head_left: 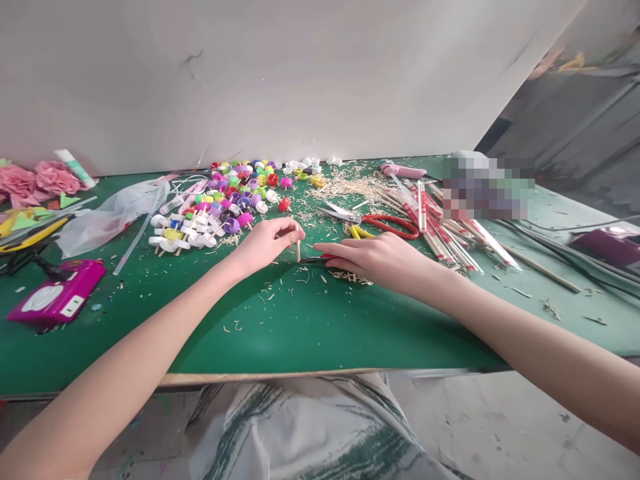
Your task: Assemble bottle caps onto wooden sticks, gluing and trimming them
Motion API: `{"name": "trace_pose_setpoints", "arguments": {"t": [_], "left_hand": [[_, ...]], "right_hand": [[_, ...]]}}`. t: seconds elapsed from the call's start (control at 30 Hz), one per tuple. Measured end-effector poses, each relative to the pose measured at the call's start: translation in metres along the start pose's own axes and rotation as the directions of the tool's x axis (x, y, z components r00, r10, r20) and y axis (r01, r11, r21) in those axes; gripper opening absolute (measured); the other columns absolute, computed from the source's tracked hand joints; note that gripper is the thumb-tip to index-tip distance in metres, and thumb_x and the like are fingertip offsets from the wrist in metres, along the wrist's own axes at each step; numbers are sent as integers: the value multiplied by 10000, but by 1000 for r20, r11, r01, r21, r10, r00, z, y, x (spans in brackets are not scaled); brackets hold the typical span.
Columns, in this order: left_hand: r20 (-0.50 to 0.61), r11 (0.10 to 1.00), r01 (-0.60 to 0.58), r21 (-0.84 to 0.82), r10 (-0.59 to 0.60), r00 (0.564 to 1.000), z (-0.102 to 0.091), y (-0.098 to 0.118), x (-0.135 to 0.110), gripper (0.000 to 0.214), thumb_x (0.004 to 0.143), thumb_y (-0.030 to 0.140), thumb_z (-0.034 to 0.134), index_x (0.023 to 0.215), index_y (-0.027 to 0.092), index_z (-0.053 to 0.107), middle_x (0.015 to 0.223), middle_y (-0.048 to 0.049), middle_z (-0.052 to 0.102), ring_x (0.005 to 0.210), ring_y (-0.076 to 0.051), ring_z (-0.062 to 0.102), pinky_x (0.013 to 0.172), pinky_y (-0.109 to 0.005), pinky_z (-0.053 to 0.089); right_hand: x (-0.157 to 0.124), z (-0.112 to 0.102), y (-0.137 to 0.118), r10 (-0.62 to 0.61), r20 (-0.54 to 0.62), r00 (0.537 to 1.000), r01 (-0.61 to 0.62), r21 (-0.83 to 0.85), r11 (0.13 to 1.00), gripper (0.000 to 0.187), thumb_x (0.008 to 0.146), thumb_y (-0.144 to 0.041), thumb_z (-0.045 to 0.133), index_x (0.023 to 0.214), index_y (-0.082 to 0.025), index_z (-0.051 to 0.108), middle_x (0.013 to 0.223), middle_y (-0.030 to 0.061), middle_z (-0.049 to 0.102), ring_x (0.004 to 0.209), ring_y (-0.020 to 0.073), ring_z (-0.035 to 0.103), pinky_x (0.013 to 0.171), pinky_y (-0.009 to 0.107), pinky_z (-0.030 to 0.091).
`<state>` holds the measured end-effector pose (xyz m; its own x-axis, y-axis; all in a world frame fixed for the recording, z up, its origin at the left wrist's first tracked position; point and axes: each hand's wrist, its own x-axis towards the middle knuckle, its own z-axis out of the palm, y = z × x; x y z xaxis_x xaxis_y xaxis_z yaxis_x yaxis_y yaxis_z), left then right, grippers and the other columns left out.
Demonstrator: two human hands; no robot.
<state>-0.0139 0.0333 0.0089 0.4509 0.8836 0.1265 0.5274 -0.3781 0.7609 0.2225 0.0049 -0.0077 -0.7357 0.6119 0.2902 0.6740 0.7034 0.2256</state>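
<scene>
Striped white-and-green cloth (300, 427) covers the person's lap below the edge of the green counter (280, 333). Just past the middle of that counter, the left hand (267, 243) pinches one short wooden stick (299, 251) between thumb and fingertips and holds it upright with its lower end on the surface. The right hand (380, 260) lies flat beside it, fingers stretched over a dark tool with a red end (313, 259). I cannot tell whether it grips the tool.

Pale wood shavings (350, 183) are scattered all round. Behind the hands lie one pair of red-handled scissors (393, 223) and one yellow-handled tool (359, 232), touching each other. To the right is a heap of red-and-white wrapped sticks (440, 230). To the left is a crowd of coloured caps on pegs (225, 200), too many to count. Further left are one clear plastic bag (110, 213), one magenta power strip (57, 297) and two pink paper flowers (37, 179).
</scene>
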Motion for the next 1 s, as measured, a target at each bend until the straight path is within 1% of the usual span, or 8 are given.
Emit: {"name": "trace_pose_setpoints", "arguments": {"t": [0.13,0.2,0.3,0.4,0.63,0.87,1.0], "left_hand": [[-1,1000,-7,-18,7,1000,1,-3,1,287,881,445,527,866,179,634,842,-24,635,774,-145,545,707,-289,411],[-4,1000,-11,-14,11,1000,2,-4,1,286,884,443,522,863,180,632,835,-21,632,761,-142,543,698,-287,409],[-6,1000,-14,1,14,1000,2,-3,1,283,892,435,512,850,180,627,812,-16,622,737,-137,535,677,-281,402],[-6,1000,-3,13,3,1000,1,-1,0,266,899,415,507,849,181,624,803,-11,618,726,-135,534,668,-277,398],[-4,1000,10,16,-10,1000,0,2,-2,267,899,415,503,856,183,627,795,-6,615,732,-143,538,680,-280,396],[-6,999,-7,51,8,1000,2,-2,-2,269,904,421,488,852,190,615,747,-1,581,649,-126,485,621,-270,360],[-6,998,-19,56,19,1000,3,-3,-1,282,908,431,475,858,186,608,750,-14,575,670,-138,507,623,-274,366]], "right_hand": [[-3,-1,-1,-2,-27,1000,3,51,999,422,1010,-393,289,1304,-256,559,855,15,688,534,79,467,467,262,179],[-4,-3,-1,-11,-18,1000,13,86,996,402,1004,-351,306,1291,-245,567,875,23,686,545,77,468,468,257,192],[-6,-6,-1,-36,-4,999,37,116,993,391,991,-312,323,1272,-236,585,846,30,674,546,78,462,472,250,205],[-6,-8,0,-57,-18,998,59,113,992,390,991,-301,326,1260,-237,601,804,23,657,535,79,439,468,250,204],[-7,-5,3,-82,-35,996,85,126,988,411,1001,-302,303,1282,-238,596,807,28,658,538,77,433,475,245,211],[-8,-8,3,-28,-71,997,36,119,992,405,994,-265,326,1320,-237,564,856,20,662,551,83,435,505,228,272],[-8,-5,4,-44,-88,995,49,54,997,415,983,-248,342,1343,-252,547,883,21,669,537,84,419,480,236,238]]}}
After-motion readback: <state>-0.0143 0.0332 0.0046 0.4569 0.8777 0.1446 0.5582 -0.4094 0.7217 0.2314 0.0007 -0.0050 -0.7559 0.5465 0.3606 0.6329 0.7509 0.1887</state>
